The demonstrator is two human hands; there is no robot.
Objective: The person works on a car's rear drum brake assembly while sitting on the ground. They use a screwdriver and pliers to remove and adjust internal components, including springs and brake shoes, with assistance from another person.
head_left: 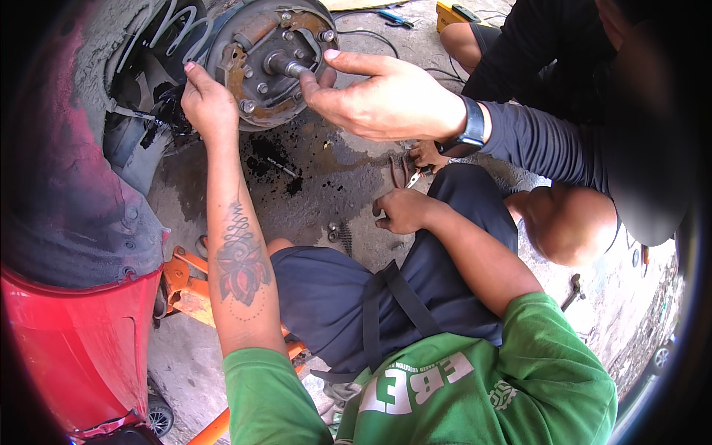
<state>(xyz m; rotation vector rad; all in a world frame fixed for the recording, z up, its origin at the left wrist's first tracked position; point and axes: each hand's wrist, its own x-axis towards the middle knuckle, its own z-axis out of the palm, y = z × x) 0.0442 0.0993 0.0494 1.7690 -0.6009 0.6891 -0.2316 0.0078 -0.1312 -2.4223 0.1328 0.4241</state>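
Observation:
A drum brake assembly (256, 63), with rusty shoes, bolts and a central spindle (285, 65), sits at the top of the head view beside the red car body. My left hand (211, 105) grips the lower left rim of its backing plate; the fingers behind the plate are hidden. My right hand (404, 211) hangs over my knee, fingers loosely bent and apart, holding nothing I can see. From the right, a co-worker's hand (371, 93) with a dark wristwatch touches the spindle's end. The co-worker's other hand (428, 154) is low, near red-handled pliers (400, 172).
Left stands the red car panel (81, 348), with a coil spring (174, 30) above. An orange jack (185, 285) is beside my left arm. Dark oily stains and a small metal rod (282, 167) mark the floor. Bolts and a small spring (345, 239) lie near my knees.

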